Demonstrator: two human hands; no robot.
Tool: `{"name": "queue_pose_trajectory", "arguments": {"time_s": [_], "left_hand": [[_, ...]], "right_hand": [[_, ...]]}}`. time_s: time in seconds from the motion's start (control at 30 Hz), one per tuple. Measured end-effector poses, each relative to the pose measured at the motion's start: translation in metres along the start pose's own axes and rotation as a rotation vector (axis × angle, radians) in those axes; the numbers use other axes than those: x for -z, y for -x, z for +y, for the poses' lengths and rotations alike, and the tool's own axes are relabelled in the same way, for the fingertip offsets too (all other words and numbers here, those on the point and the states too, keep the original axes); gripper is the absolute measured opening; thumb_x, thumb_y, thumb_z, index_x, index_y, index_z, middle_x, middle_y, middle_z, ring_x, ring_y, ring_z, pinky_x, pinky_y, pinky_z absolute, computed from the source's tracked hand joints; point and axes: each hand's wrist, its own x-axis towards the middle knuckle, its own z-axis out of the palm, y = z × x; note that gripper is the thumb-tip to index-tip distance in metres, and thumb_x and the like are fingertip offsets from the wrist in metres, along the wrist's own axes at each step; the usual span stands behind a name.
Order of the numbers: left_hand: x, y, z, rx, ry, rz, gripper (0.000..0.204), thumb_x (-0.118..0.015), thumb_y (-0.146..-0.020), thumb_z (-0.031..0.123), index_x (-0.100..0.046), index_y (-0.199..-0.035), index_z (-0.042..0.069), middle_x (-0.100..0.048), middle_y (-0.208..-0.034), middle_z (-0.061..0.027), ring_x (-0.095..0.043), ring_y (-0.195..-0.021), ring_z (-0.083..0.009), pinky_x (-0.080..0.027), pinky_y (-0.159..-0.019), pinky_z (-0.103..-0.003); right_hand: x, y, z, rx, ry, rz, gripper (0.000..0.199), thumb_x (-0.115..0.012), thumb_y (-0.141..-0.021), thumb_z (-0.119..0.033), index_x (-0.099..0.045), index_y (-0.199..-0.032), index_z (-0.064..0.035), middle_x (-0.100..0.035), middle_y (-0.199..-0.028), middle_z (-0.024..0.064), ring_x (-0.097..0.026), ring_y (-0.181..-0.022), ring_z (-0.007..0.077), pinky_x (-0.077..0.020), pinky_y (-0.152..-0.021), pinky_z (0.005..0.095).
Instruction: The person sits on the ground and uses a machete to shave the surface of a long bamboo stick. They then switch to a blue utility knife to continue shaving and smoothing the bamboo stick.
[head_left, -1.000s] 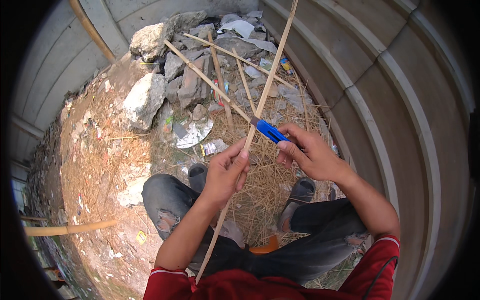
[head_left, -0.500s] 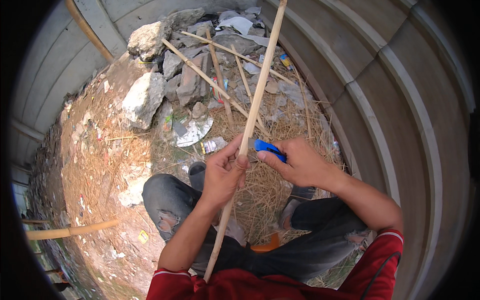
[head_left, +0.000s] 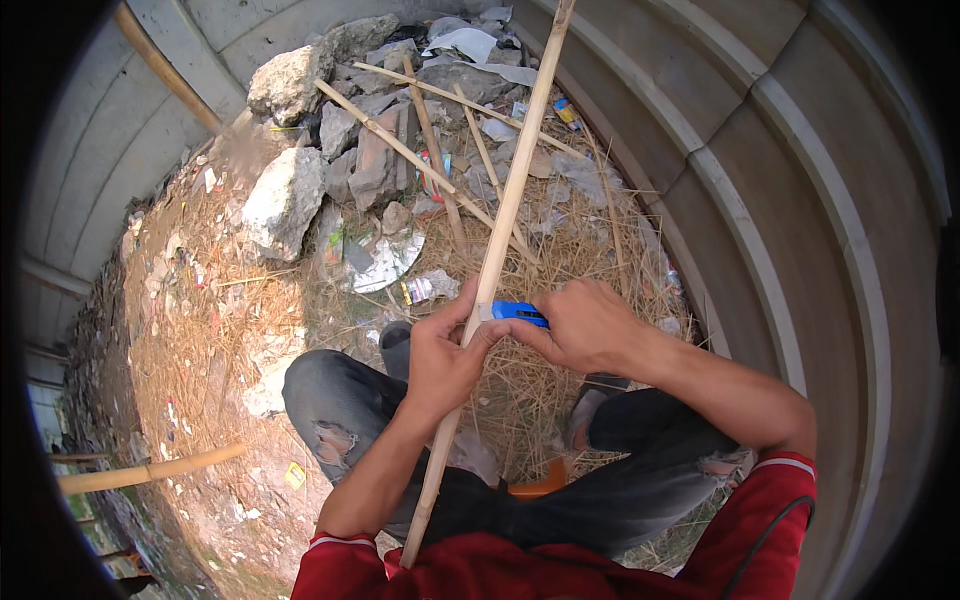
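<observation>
Left hand [head_left: 440, 355] grips bamboo stick [head_left: 497, 250]; right hand [head_left: 585, 325] closed on blue knife [head_left: 518, 312]

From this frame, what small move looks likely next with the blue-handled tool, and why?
Probably a short push of the blue-handled knife away along the bamboo stick. The right hand holds the tool against the stick just above where the left hand grips it, and dry shavings lie under it between the shoes.

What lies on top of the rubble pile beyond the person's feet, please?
Several thin bamboo sticks lie crossed over the rubble pile, with pale scraps at its far end. Whatever lies beneath the stones is hidden.
</observation>
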Motion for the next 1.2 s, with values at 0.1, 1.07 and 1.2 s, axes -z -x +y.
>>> {"name": "queue_pose_trajectory", "arguments": {"time_s": [0.1,1.07,1.2], "left_hand": [[0.0,-0.002,-0.005,-0.057,-0.064,0.014,0.061,-0.077,-0.09,0.01,-0.049,-0.14,-0.012,-0.067,-0.111,-0.0101,-0.06,-0.1,-0.0096,-0.052,-0.086,-0.025],[0.01,0.011,-0.002,0.214,0.162,-0.292,0.038,-0.053,-0.105,0.015,-0.052,-0.14,0.0,-0.039,-0.067,0.0088,-0.032,-0.05,-0.0005,-0.023,-0.045,-0.02],[0.008,0.015,-0.001,0.263,0.122,-0.228,0.043,-0.054,-0.105,0.014,-0.049,-0.145,0.001,-0.04,-0.069,0.0094,-0.033,-0.054,-0.0002,-0.026,-0.048,-0.019]], "right_hand": [[-0.006,-0.003,0.006,-0.001,0.06,0.032,0.061,-0.056,-0.095,-0.056,-0.071,-0.082,0.0022,-0.066,-0.071,0.026,-0.067,-0.071,0.0455,-0.054,-0.068,0.0536],[-0.013,0.007,0.021,0.096,0.005,0.128,0.065,-0.055,-0.097,-0.056,-0.068,-0.072,0.0022,-0.058,-0.057,0.0243,-0.061,-0.058,0.0455,-0.0511,-0.06,0.0521],[-0.008,-0.008,0.051,-0.08,0.069,0.222,0.071,-0.052,-0.095,-0.063,-0.072,-0.075,0.0015,-0.064,-0.065,0.0248,-0.066,-0.068,0.0441,-0.0537,-0.068,0.0514]]}}
